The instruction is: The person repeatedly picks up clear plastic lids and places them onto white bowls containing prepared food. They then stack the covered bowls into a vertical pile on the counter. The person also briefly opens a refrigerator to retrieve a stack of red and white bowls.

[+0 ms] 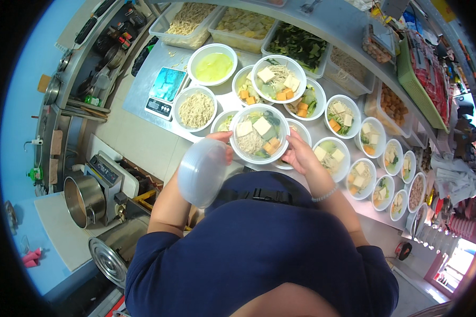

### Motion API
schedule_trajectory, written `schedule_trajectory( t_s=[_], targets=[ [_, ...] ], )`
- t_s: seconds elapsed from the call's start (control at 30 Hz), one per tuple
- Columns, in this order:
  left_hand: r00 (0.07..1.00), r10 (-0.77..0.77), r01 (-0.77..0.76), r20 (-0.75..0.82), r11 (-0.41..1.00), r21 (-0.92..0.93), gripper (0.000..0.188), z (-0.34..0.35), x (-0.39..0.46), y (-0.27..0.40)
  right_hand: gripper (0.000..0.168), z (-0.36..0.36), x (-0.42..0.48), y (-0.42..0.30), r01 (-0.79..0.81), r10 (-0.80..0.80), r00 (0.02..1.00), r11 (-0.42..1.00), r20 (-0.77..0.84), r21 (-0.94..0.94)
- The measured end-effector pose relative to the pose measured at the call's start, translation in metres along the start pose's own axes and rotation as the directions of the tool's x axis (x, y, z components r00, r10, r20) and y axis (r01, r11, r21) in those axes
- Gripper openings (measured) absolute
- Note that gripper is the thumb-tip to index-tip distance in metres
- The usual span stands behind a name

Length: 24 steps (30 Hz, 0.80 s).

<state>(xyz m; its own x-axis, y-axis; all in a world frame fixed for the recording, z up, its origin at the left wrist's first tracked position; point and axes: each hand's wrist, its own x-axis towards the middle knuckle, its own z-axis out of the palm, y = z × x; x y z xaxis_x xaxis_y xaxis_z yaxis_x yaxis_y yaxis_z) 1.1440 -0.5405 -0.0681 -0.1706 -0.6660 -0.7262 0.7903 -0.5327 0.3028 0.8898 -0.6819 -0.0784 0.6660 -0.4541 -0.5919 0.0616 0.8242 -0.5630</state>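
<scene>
My left hand [224, 143] holds a stack of clear round plastic lids [203, 173] tilted on edge, with its fingertips against the left rim of a plastic bowl [246, 146]. On the bowl's right rim is my right hand [301, 153]. Noodles, pale tofu slabs, orange cubes and green leaves fill this bowl; I cannot tell whether a clear lid covers it. It hides parts of the bowls below. Behind it, another filled bowl [278, 79] rests on top of two others. A bowl of noodles [196, 107] stands to the left, beside a digital kitchen scale [164, 93].
Several filled bowls [361, 179] line the steel table to the right. Plastic tubs of noodles [188, 23], leafy greens [297, 43] and orange cubes [392, 104] stand along the back under a steel shelf [333, 29]. A steel pot [83, 202] is at the lower left.
</scene>
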Motion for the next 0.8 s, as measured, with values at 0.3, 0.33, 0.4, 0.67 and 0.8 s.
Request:
schedule_trajectory(
  t_s=[0.3,0.33,0.4,0.67,0.8],
  targets=[
    [0.994,0.009,-0.006,-0.111,1.000,0.031,0.035,-0.004,0.004,-0.005,0.054,-0.001,0.004,0.007,0.008,-0.008,1.000,1.000,0.005,0.027],
    [0.996,0.005,-0.003,-0.089,1.000,0.030,0.037,-0.006,0.004,-0.007,0.054,0.003,0.001,0.005,0.031,-0.031,0.999,0.999,0.014,0.010],
    [0.999,-0.039,0.039,0.030,0.999,0.007,0.040,-0.013,0.006,-0.005,0.055,0.005,-0.003,0.004,0.083,-0.084,0.995,0.996,0.058,0.020],
    [0.973,-0.057,0.048,0.222,0.998,0.044,0.045,0.012,0.010,0.001,0.058,-0.002,-0.022,0.011,0.196,-0.196,0.981,0.981,0.011,-0.004],
    [0.997,0.005,-0.009,0.072,0.999,0.046,0.042,0.040,0.012,-0.020,0.059,-0.010,-0.052,0.007,0.271,-0.270,0.963,0.962,0.021,-0.047]
  ],
)
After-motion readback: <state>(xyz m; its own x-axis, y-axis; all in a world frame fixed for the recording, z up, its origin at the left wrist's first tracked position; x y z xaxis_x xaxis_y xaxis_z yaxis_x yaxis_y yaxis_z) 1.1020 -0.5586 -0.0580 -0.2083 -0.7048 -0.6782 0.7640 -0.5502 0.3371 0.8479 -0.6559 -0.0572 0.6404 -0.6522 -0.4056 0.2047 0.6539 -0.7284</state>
